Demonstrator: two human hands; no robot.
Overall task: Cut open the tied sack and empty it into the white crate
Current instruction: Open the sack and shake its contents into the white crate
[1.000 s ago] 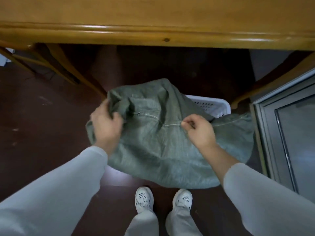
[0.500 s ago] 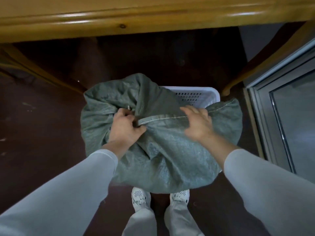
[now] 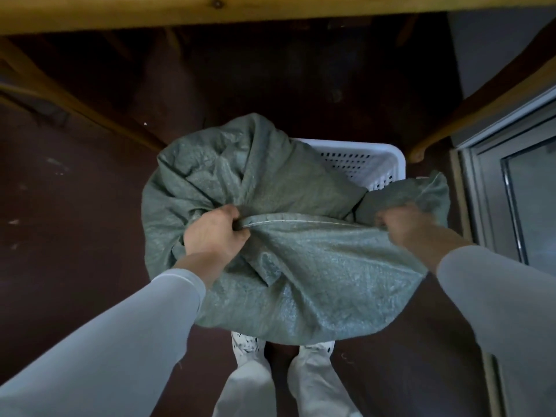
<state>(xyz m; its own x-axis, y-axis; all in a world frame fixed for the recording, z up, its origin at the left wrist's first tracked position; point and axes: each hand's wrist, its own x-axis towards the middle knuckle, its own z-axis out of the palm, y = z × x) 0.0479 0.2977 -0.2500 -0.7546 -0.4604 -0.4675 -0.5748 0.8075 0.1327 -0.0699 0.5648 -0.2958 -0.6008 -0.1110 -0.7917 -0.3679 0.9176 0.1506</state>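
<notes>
Sack (image 3: 301, 266), grey-green woven cloth, slumped over white crate (image 3: 370, 167) and covering most of it; only crate's far right corner and perforated wall exposed. Stitched hem (image 3: 301, 220) of sack stretched taut between both hands. Left hand (image 3: 215, 233) clenched in a fist around bunched fabric at hem's left end. Right hand (image 3: 403, 225) blurred, closed on fabric at hem's right end, loose flap of sack rising just beyond it. Pale sleeves (image 3: 120, 341) reaching in from both lower corners. White shoes (image 3: 245, 344) partly hidden beneath sack's near edge, on dark red-brown floor (image 3: 75, 221). Wooden table edge (image 3: 270, 10) across top, wooden legs angled at either side. Grey framed panel (image 3: 517, 206) at far right. Contents of sack hidden.
</notes>
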